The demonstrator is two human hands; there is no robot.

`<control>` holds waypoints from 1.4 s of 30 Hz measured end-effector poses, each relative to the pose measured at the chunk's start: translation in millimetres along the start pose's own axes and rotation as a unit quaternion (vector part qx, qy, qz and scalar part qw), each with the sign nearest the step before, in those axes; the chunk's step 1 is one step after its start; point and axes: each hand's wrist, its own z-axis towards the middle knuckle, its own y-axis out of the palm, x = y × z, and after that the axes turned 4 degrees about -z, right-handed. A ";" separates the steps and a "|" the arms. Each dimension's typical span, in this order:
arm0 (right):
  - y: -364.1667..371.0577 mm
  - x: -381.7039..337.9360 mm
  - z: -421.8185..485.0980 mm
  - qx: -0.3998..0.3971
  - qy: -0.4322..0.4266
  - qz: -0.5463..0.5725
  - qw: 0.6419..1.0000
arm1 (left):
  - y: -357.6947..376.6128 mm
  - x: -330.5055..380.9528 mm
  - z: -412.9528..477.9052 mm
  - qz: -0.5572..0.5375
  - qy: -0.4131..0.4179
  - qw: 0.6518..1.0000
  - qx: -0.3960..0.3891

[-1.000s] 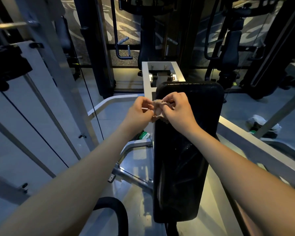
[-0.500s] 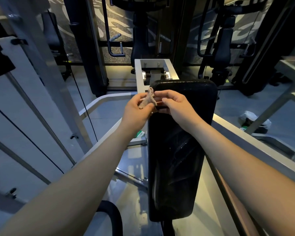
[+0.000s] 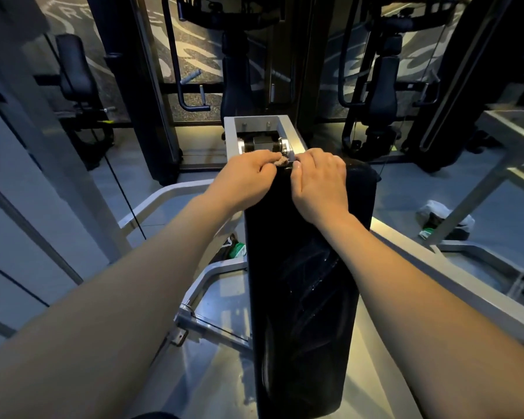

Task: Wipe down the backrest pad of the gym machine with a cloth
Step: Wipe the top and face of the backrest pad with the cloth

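Fingers: our left hand (image 3: 246, 178) and right hand (image 3: 319, 181) pinch a small tan cloth (image 3: 282, 161) atop the backrest pad (image 3: 303, 282).
Change: we lowered it onto the pad's top edge.

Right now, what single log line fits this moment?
left hand + right hand: pinch cloth | at top edge of backrest pad | pad below unwiped

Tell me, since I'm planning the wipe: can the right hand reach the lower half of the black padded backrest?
Probably yes: the right hand rests atop the black padded backrest, and nothing lies on its surface below.
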 end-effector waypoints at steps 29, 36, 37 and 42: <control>31.1 1.6 -3.7 0.171 0.003 -0.020 0.985 | 38.5 -21.8 -10.5 -0.136 -0.074 0.965 0.212; 34.8 3.3 -5.4 0.173 -0.004 -0.027 0.985 | 45.2 -45.5 -17.1 -0.156 -0.041 0.957 0.243; 35.5 4.0 -5.0 0.177 -0.005 -0.028 0.984 | 51.6 -45.9 -21.8 -0.172 -0.047 0.949 0.258; 33.1 2.6 -3.6 0.166 -0.011 -0.034 0.986 | 71.7 -42.6 -48.9 -0.202 -0.094 0.923 0.313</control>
